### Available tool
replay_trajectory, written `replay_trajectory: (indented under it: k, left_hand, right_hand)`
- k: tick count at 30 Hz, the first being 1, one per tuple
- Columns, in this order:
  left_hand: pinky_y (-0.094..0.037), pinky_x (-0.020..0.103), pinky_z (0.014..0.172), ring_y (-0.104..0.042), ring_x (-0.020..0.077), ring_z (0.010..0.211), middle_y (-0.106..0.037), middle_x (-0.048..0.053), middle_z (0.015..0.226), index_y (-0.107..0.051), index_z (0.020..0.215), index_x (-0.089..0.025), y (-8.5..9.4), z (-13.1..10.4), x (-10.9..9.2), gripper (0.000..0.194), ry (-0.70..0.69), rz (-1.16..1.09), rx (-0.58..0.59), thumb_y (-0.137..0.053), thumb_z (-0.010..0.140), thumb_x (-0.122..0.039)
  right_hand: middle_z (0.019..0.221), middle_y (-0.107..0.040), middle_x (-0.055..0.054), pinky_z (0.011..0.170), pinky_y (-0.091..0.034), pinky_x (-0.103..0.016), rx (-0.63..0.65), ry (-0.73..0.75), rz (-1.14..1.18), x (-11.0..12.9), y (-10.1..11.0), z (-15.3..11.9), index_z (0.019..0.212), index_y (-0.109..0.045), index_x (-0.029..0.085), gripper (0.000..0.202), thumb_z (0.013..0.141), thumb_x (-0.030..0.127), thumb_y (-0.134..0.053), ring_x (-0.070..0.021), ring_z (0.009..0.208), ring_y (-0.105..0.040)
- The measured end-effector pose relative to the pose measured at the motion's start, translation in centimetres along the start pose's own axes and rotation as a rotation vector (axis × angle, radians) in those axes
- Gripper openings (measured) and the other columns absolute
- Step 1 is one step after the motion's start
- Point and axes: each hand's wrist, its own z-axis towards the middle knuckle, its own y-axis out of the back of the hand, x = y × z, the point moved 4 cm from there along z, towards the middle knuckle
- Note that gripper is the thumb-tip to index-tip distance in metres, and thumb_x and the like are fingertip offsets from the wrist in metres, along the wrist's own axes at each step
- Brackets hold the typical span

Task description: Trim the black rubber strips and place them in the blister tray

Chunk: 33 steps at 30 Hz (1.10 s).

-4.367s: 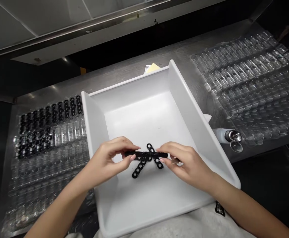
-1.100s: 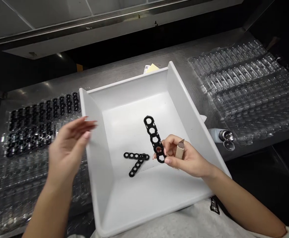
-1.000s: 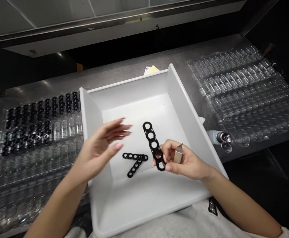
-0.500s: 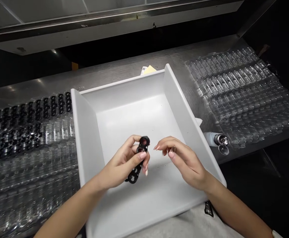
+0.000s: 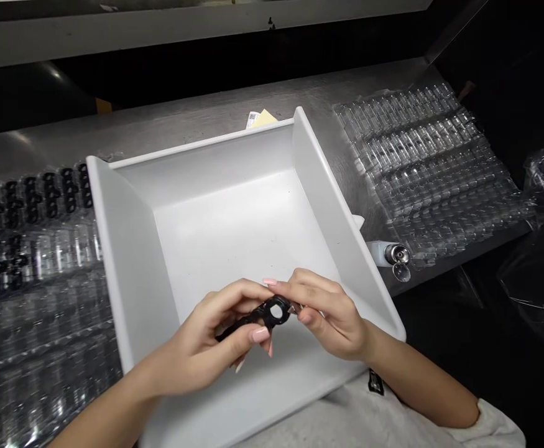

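My left hand [image 5: 218,333] is closed around a black plastic part [image 5: 278,310] with round ring-shaped holes. Its ring end points right, and the rest runs back under my fingers, partly hidden. At that ring's edge, my right hand [image 5: 332,311] pinches a small, thin, shiny blade-like piece [image 5: 295,307], mostly covered by the fingers. The right index fingertip reaches over the top of the black part. Both hands are above a white open tray [image 5: 234,242], over its near half.
Clear plastic blister trays lie on both sides; the left one [image 5: 43,261] holds several black parts, the right one [image 5: 430,168] shows clear pockets. A bottle with a metal top [image 5: 386,254] lies right of the tray. A yellow paper [image 5: 265,117] sits behind it.
My right hand has come left to the black part, bringing the shiny piece against its ring. The left hand has turned the part from upright toward level. The view has shifted slightly.
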Motion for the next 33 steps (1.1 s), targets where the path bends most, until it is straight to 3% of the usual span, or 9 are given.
replay_trajectory:
  k: [10, 25, 29, 33]
  left_hand:
    - [-0.044, 0.014, 0.049, -0.054, 0.0063, 0.057, -0.068, 0.004, 0.086, -0.053, 0.123, -0.028, -0.04, -0.02, -0.18, 0.028, -0.054, 0.020, 0.015, -0.047, 0.098, -0.018]
    - [-0.040, 0.012, 0.046, -0.047, 0.0039, 0.051, -0.066, 0.001, 0.080, -0.053, 0.121, -0.029, -0.16, -0.16, -0.02, 0.025, -0.030, -0.031, 0.031, -0.047, 0.099, -0.020]
    - [-0.038, 0.011, 0.045, -0.044, 0.0025, 0.049, -0.066, 0.001, 0.080, -0.054, 0.121, -0.027, -0.34, -0.04, -0.02, 0.024, 0.001, -0.105, 0.057, -0.046, 0.099, -0.021]
    - [-0.037, 0.011, 0.046, -0.042, 0.0021, 0.049, -0.065, 0.002, 0.079, -0.054, 0.123, -0.025, -0.53, 0.07, 0.19, 0.026, 0.041, -0.171, 0.076, -0.048, 0.099, -0.023]
  right_hand:
    - [0.077, -0.051, -0.002, 0.067, -0.049, -0.028, -0.002, 0.021, -0.030, -0.07, -0.06, -0.03, 0.140, -0.051, 0.017, 0.041, 0.104, 0.031, -0.037, -0.0134, 0.072, -0.049]
    - [0.073, -0.052, -0.001, 0.067, -0.049, -0.028, -0.025, 0.007, -0.011, 0.09, 0.01, 0.20, 0.138, -0.054, 0.019, 0.040, 0.103, 0.033, -0.040, -0.0134, 0.071, -0.049]
    - [0.073, -0.055, -0.002, 0.067, -0.049, -0.030, -0.081, 0.040, -0.066, 0.33, 0.10, 0.29, 0.138, -0.055, 0.020, 0.040, 0.102, 0.032, -0.043, -0.0142, 0.072, -0.051]
    - [0.081, -0.058, -0.004, 0.068, -0.049, -0.032, -0.237, 0.029, -0.137, 0.24, 0.76, -0.08, 0.136, -0.056, 0.023, 0.037, 0.101, 0.026, -0.046, -0.0156, 0.075, -0.053]
